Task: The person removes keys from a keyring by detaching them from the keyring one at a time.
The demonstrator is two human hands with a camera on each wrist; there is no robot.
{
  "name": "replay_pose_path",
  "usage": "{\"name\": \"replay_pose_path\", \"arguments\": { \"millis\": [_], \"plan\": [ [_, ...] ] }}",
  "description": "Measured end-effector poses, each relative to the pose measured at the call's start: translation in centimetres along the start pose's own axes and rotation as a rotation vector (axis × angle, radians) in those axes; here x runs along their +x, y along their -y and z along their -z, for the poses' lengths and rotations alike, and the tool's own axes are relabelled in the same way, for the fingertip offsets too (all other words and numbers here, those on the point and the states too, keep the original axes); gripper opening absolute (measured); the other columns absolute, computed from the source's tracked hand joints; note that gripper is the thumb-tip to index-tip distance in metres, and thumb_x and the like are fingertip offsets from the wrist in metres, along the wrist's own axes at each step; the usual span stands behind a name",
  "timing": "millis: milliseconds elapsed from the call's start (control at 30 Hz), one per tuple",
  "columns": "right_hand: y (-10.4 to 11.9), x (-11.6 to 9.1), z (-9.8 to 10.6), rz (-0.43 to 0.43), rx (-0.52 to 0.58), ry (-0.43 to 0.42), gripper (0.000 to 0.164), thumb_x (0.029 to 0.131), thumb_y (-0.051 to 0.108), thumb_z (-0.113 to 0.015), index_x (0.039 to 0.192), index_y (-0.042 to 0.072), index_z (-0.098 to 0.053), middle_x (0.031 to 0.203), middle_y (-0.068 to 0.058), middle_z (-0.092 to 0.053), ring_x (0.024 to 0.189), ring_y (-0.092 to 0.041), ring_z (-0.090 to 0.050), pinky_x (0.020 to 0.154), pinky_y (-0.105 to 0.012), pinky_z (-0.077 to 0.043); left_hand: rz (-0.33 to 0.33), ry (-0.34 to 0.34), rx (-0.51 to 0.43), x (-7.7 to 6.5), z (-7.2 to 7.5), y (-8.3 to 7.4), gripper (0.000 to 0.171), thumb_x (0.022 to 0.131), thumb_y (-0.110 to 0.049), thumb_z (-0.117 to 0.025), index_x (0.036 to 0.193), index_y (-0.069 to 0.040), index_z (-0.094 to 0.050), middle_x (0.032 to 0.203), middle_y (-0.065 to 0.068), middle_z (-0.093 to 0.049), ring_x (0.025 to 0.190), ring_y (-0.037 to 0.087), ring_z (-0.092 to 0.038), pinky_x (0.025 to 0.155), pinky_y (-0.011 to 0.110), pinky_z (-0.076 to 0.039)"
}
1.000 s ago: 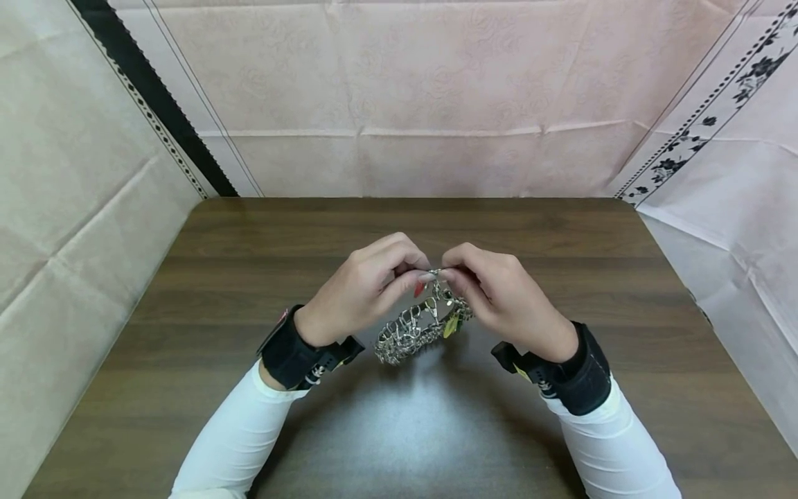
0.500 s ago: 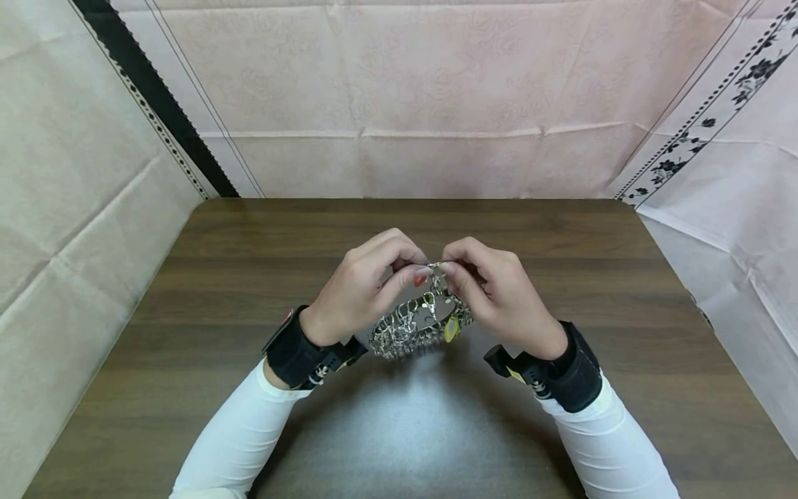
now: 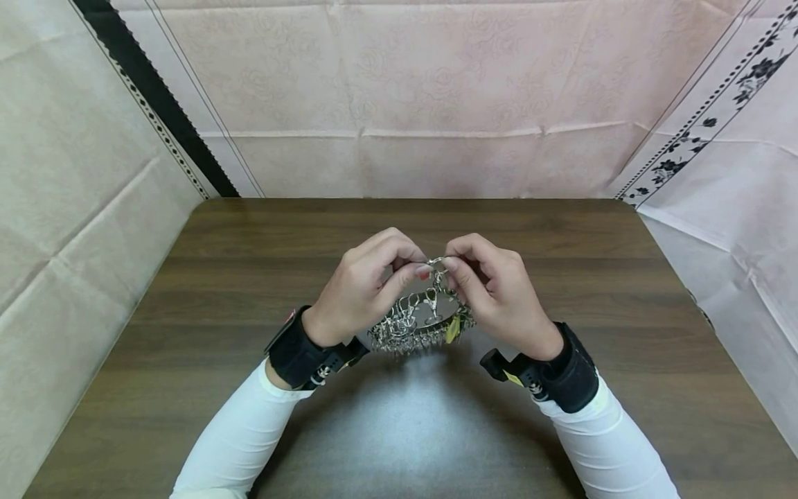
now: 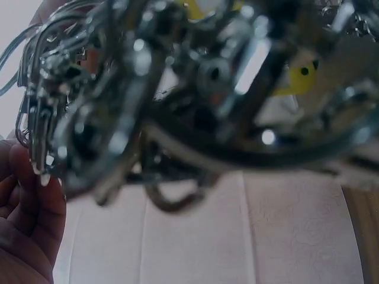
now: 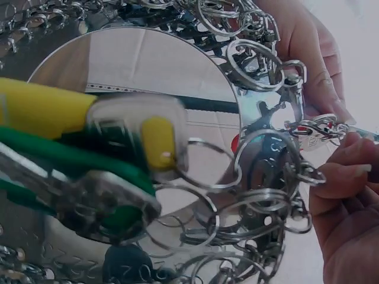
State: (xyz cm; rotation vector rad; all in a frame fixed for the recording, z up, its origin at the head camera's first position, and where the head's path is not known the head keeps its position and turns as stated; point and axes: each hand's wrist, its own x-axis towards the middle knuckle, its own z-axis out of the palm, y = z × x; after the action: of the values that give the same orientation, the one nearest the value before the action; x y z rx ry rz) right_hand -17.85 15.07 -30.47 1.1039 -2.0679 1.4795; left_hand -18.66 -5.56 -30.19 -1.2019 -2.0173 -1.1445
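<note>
My left hand (image 3: 368, 284) and my right hand (image 3: 499, 287) meet thumb to thumb over the table, each pinching a small silver key ring (image 3: 438, 260) at the fingertips. From it hangs a bunch of keychains (image 3: 405, 333), many metal rings and clasps fixed round a flat, ring-shaped plate. A yellow and green piece (image 3: 453, 328) dangles on its right side. Close up in the right wrist view, the shiny plate (image 5: 254, 106) has stamped digits, and split rings (image 5: 256, 64) line its edge. A small red thing (image 3: 424, 275) shows beside my left thumb.
The brown wooden table (image 3: 249, 263) spreads around the hands. Pale patterned cloth (image 3: 405, 97) hangs behind it and along both sides. Black camera straps (image 3: 299, 353) circle both wrists below white sleeves (image 3: 243, 436).
Both hands have risen slightly away from me, lifting the bunch with them. The piece between the fingertips now shows more, and the plate hangs more level.
</note>
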Motion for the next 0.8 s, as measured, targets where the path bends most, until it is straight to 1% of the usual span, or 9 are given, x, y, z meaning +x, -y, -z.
{"name": "replay_pose_path", "arguments": {
  "millis": [200,300,400,533,633,800],
  "plan": [
    [-0.07,-0.02,-0.12,-0.005,0.021,-0.005,0.014,0.103,0.006,-0.055,0.097,-0.007,-0.056,0.072,-0.005,-0.055,0.054,-0.006,-0.046,0.048,-0.018,-0.041,-0.007,-0.012,0.005,0.06,-0.09,0.07,0.012,0.088,0.004,-0.073,0.094,0.001,-0.063,0.087,0.008,-0.063,0.075,0.011,-0.054,0.060,0.024,-0.046],
    [-0.06,-0.01,-0.24,-0.010,0.029,-0.015,0.015,0.103,0.006,-0.055,0.097,-0.007,-0.055,0.071,-0.005,-0.055,0.054,-0.006,-0.047,0.048,-0.018,-0.042,-0.007,-0.016,0.002,0.05,-0.10,0.04,0.012,0.087,0.005,-0.073,0.093,0.001,-0.063,0.086,0.008,-0.063,0.074,0.012,-0.055,0.060,0.023,-0.046],
    [-0.01,-0.01,-0.35,-0.019,0.047,-0.038,0.011,0.102,0.002,-0.055,0.096,-0.008,-0.055,0.071,-0.007,-0.055,0.054,-0.006,-0.047,0.048,-0.018,-0.043,-0.006,-0.018,0.005,0.04,-0.14,0.05,0.011,0.088,0.004,-0.072,0.093,0.002,-0.063,0.087,0.008,-0.063,0.075,0.012,-0.055,0.061,0.022,-0.046],
    [0.15,0.02,-0.38,-0.032,0.085,-0.080,0.003,0.098,-0.010,-0.054,0.095,-0.010,-0.054,0.071,-0.009,-0.055,0.053,-0.008,-0.047,0.048,-0.019,-0.043,-0.005,-0.016,-0.002,-0.01,-0.23,0.04,0.010,0.089,0.005,-0.071,0.094,0.001,-0.063,0.088,0.008,-0.063,0.076,0.012,-0.058,0.063,0.020,-0.048],
    [0.23,0.07,-0.34,-0.036,0.107,-0.100,0.005,0.096,-0.015,-0.053,0.093,-0.010,-0.054,0.071,-0.009,-0.055,0.053,-0.008,-0.047,0.048,-0.019,-0.042,-0.006,-0.013,-0.010,-0.04,-0.27,0.03,0.011,0.088,0.006,-0.071,0.094,0.001,-0.063,0.087,0.008,-0.063,0.077,0.012,-0.059,0.063,0.021,-0.049],
    [0.20,0.16,-0.35,-0.031,0.125,-0.113,0.007,0.095,-0.016,-0.053,0.093,-0.009,-0.055,0.070,-0.009,-0.055,0.053,-0.007,-0.047,0.047,-0.019,-0.042,-0.011,-0.010,-0.011,-0.09,-0.31,0.08,0.006,0.093,0.000,-0.069,0.095,0.001,-0.063,0.088,0.008,-0.063,0.077,0.013,-0.059,0.063,0.021,-0.049]
  ]
}}
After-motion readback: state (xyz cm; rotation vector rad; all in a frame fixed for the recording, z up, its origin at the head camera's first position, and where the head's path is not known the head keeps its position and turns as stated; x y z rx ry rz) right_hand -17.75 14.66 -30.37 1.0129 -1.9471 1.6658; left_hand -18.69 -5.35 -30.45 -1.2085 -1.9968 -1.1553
